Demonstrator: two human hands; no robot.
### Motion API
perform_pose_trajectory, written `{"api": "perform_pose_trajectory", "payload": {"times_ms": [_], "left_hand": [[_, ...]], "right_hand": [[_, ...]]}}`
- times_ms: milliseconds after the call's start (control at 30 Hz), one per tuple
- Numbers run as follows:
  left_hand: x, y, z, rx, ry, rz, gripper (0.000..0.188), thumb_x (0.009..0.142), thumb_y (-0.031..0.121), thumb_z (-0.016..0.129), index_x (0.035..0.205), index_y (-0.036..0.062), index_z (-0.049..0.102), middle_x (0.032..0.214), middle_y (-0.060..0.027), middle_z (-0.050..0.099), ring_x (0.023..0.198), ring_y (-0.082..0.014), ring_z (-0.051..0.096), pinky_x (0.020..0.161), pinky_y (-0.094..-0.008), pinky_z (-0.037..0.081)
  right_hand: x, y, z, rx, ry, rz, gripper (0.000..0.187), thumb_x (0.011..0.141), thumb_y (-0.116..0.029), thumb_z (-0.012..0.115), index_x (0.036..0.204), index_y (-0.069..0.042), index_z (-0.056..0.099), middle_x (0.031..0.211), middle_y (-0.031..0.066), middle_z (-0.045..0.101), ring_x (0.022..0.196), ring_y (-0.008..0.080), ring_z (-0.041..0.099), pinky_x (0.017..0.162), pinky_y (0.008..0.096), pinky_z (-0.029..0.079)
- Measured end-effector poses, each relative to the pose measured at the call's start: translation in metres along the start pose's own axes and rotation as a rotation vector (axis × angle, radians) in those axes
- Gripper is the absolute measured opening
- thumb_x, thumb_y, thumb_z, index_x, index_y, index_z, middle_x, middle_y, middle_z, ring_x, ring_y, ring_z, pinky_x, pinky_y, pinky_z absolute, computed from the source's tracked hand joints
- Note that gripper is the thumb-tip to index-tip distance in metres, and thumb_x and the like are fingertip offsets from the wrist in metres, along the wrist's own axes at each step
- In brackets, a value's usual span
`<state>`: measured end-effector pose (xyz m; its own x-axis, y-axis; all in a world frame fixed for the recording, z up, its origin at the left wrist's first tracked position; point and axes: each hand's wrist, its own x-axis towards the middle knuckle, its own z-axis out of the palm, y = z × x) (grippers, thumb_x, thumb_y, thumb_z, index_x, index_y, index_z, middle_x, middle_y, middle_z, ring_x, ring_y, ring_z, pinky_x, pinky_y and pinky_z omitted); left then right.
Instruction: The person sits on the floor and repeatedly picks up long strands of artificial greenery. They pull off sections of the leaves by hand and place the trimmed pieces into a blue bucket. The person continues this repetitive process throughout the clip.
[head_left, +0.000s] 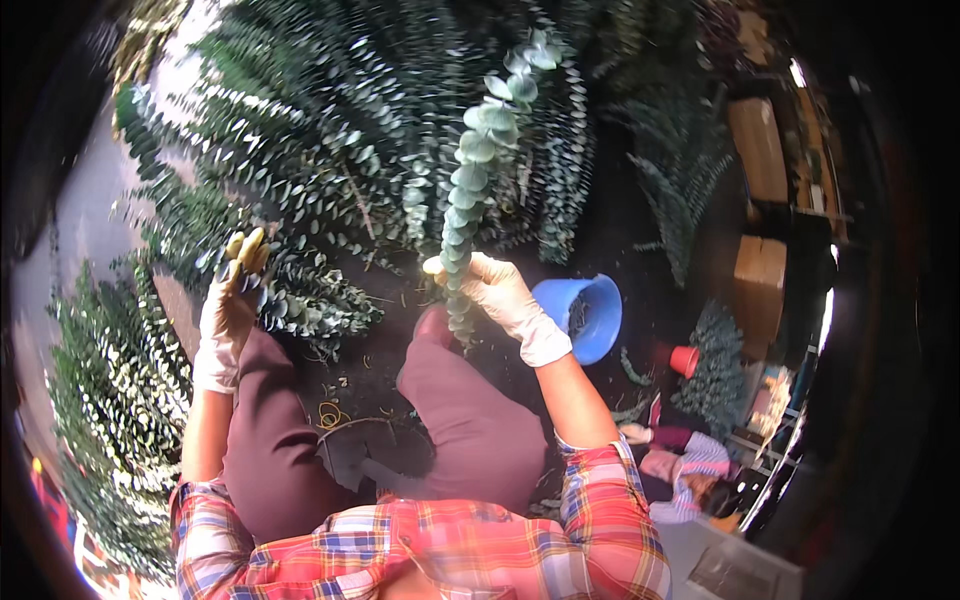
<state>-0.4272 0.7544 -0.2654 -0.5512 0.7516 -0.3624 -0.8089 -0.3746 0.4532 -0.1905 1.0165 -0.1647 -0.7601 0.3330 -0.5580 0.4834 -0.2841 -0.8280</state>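
My right hand (500, 295), in a white glove, is closed around the lower part of a long eucalyptus stem (478, 150). The stem rises away from me, its round grey-green leaves stacked up to the tip. On the left is my left hand (237, 290), also gloved, with yellowish fingertips bent inward. Something dark and bluish shows against its palm, too unclear to name. Beside that hand lies a bunch of eucalyptus branches (315, 295). A large heap of eucalyptus (350, 130) spreads out in front of both hands.
A blue bucket (600, 320) stands just right of my right hand. More eucalyptus (120, 400) is piled at the left. Farther right are a red pot (684, 360), cardboard boxes (758, 150) and another person (690, 465). A yellow loop (332, 414) lies between my legs.
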Motion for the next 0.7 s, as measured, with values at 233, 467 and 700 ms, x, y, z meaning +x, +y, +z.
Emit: {"api": "perform_pose_trajectory", "payload": {"times_ms": [233,467,700], "left_hand": [[-0.009,0.020,0.066,0.498,-0.188,0.049,0.049,0.090,0.030,0.051,0.130,0.0043,0.041,0.136,-0.0082,0.040,0.122,-0.0208,0.042,0.098,-0.0355,0.033],[-0.008,0.026,0.147,0.617,-0.606,0.071,0.039,0.091,0.015,0.046,0.126,-0.0013,0.044,0.134,-0.0135,0.042,0.123,-0.0242,0.041,0.103,-0.0362,0.030],[-0.001,0.029,0.171,0.488,-0.088,0.087,0.040,0.089,0.017,0.048,0.126,0.0025,0.045,0.110,-0.0111,0.058,0.097,-0.0228,0.057,0.084,-0.0349,0.047]], "right_hand": [[-0.161,0.053,-0.010,0.134,0.272,-0.095,0.021,0.087,-0.004,0.053,0.105,-0.006,0.063,0.093,-0.0019,0.065,0.082,0.0050,0.055,0.076,0.0217,0.044],[-0.291,0.228,0.058,0.164,0.547,0.552,0.022,0.079,-0.027,0.064,0.083,-0.006,0.065,0.061,-0.0014,0.052,0.059,0.0096,0.044,0.054,0.0274,0.037],[-0.380,0.404,0.091,-0.512,0.176,0.776,0.025,0.086,-0.025,0.049,0.088,-0.005,0.064,0.081,0.0089,0.064,0.077,0.0228,0.061,0.070,0.0338,0.045]]}}
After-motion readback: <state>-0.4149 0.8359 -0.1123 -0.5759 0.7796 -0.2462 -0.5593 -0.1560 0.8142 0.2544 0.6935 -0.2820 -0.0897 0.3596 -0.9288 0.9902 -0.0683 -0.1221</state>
